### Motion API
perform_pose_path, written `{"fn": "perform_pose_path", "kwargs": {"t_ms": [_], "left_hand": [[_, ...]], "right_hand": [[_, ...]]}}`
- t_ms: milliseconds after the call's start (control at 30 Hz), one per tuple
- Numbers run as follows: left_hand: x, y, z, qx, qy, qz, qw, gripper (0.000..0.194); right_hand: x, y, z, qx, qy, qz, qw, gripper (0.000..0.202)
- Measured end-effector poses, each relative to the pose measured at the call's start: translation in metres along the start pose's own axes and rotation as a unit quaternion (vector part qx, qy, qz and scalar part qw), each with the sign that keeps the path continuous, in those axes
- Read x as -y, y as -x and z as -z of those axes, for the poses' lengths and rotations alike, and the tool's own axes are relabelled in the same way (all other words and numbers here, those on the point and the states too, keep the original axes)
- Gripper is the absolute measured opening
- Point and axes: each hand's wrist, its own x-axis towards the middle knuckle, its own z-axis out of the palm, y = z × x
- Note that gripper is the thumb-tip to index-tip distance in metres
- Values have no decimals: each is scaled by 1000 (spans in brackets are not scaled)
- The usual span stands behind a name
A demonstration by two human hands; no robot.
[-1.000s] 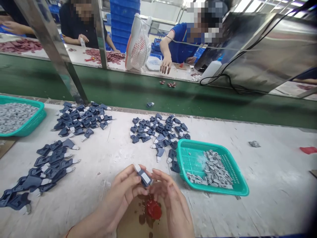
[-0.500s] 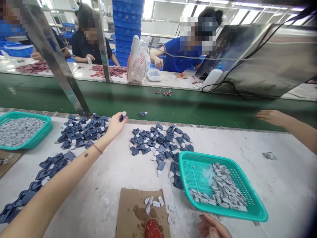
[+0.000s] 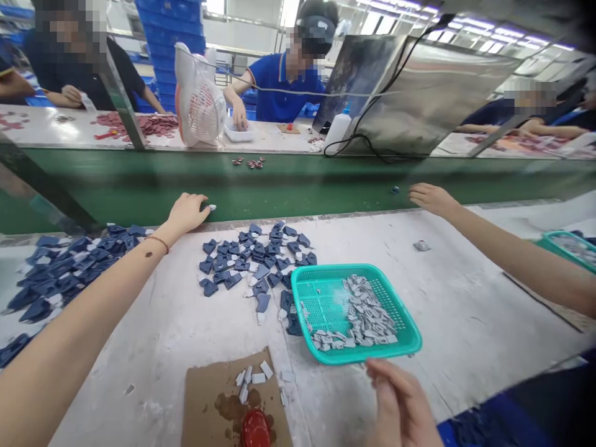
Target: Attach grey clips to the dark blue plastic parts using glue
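My left hand (image 3: pixel 189 211) reaches over the green belt (image 3: pixel 302 192), thumb and forefinger apart. At the thumb's tip lies a small part (image 3: pixel 212 207), its pale end showing and the rest hidden. My right hand (image 3: pixel 400 400) is in front of the teal basket (image 3: pixel 414 344), fingers curled toward the thumb; anything between them is too unclear to name. Grey pieces (image 3: pixel 370 310) lie in the basket. Dark blue parts with pale tips form a pile (image 3: pixel 256 251) beside it and another pile (image 3: pixel 79 261) beyond my left forearm.
Near me, cardboard (image 3: pixel 200 403) bears a red glossy object (image 3: pixel 256 428) and several pale strips (image 3: pixel 249 375). A co-worker's hand (image 3: pixel 433 198) reaches over the belt at right, near a small dark part (image 3: pixel 395 190). A metal post (image 3: pixel 123 102) stands at left. Other people work across the belt.
The view has swung right. My left hand, which held a dark blue and white part, has moved slightly right over the belt, its fingers parted. My right hand reaches further into view.
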Motion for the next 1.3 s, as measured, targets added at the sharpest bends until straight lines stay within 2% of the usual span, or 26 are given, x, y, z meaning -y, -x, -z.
{"fn": "perform_pose_path", "kwargs": {"t_ms": [33,100,167,267,467,633,800,1000,1167,1300], "left_hand": [[-2,-1,-2,3,-7,-7,1000,32],[-6,-3,-5,8,-16,-13,1000,30],[-7,-3,-7,9,-16,-9,1000,30],[-5,-1,-6,8,2,4,1000,32],[-4,12,9,-25,111,38,993,23],[-24,42,24,-88,285,82,951,34],[-47,96,34,-77,444,106,886,48],[-61,148,49,-28,529,126,839,47],[-64,181,60,-14,600,193,777,43],[-64,205,63,12,625,222,749,40]], "right_hand": [[-2,-17,4,16,50,44,998,21],[-10,-55,9,97,147,117,977,24],[-21,-91,8,207,248,202,925,30],[-34,-127,-3,279,295,244,881,27],[-45,-148,-21,347,355,295,816,30],[-49,-156,-22,381,368,325,784,30],[-48,-160,-18,402,358,323,779,27],[-40,-162,-17,431,328,282,792,29],[-33,-157,-12,436,277,235,823,31],[-27,-143,-2,421,224,184,859,36]]}}
